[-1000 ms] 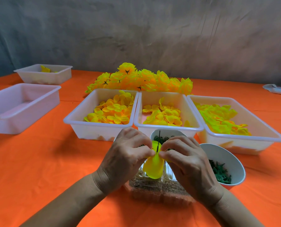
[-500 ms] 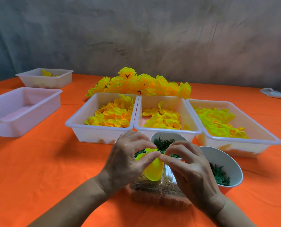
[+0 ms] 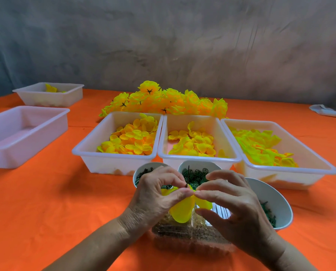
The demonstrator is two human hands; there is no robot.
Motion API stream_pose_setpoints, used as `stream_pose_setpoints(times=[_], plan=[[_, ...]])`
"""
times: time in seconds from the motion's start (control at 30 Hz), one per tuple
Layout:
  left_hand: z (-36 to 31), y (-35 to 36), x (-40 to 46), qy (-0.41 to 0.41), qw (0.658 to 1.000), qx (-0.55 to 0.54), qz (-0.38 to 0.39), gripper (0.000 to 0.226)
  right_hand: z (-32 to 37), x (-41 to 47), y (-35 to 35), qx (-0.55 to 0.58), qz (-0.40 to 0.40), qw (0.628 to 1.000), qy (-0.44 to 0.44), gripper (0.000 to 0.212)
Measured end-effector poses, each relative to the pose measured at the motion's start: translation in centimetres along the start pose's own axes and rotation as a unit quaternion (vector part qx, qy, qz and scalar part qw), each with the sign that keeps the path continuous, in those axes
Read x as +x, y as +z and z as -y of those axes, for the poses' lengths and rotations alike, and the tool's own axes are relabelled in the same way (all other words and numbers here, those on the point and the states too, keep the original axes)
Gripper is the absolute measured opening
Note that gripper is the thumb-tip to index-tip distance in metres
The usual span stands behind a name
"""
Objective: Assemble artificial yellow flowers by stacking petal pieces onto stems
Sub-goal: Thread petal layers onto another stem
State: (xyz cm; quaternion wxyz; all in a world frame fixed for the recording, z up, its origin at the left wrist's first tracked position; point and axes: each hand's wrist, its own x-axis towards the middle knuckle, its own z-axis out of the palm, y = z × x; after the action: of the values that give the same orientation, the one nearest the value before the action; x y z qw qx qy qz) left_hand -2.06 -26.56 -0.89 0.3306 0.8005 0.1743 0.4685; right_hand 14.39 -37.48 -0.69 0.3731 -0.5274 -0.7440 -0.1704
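Yellow petal piece (image 3: 182, 211) on a thin dark stem (image 3: 188, 176) is pinched between left hand (image 3: 155, 198) and right hand (image 3: 233, 208), each grip clamped on it, above a clear container (image 3: 190, 239).

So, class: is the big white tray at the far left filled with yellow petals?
No, the far-left tray holds no petals; the petals lie in the three trays ahead of the hands.

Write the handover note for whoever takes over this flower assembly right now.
Left hand: pinches the yellow petal piece at the stem.
Right hand: fingers pinch the same piece from the other side.
Stock: three petal trays; green parts in bowls.
Done: pile of finished flowers behind the trays; one petal piece on the stem.
Left: stack further petal pieces on this stem.
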Motion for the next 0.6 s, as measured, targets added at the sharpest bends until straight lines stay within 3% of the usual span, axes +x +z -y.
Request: stream_pose_setpoints(times=[0.13, 0.27, 0.4, 0.5, 0.6], plan=[[0.1, 0.1, -0.1, 0.018, 1.0, 0.013, 0.01, 0.012, -0.8, 1.4, -0.8, 0.161, -0.005, 0.983, 0.083, 0.021], [0.0, 0.1, 0.1, 0.011, 1.0, 0.013, 0.018, 0.012, -3.6, 5.2, 1.0, 0.15, -0.059, 0.962, 0.22, 0.002], [0.0, 0.2, 0.1, 0.007, 1.0, 0.01, 0.018, 0.01, -7.3, 10.1, 4.3, 0.113, 0.151, 0.922, 0.337, 0.022], [0.0, 0.2, 0.2, 0.009, 1.0, 0.003, 0.017, 0.01, -8.5, 12.8, 6.6, 0.038, 0.288, 0.889, 0.353, 0.039], [-0.1, 0.2, 0.2, 0.01, 1.0, 0.006, 0.025, 0.011, -8.9, 14.3, 8.8, -0.056, 0.404, 0.849, 0.335, 0.042]])
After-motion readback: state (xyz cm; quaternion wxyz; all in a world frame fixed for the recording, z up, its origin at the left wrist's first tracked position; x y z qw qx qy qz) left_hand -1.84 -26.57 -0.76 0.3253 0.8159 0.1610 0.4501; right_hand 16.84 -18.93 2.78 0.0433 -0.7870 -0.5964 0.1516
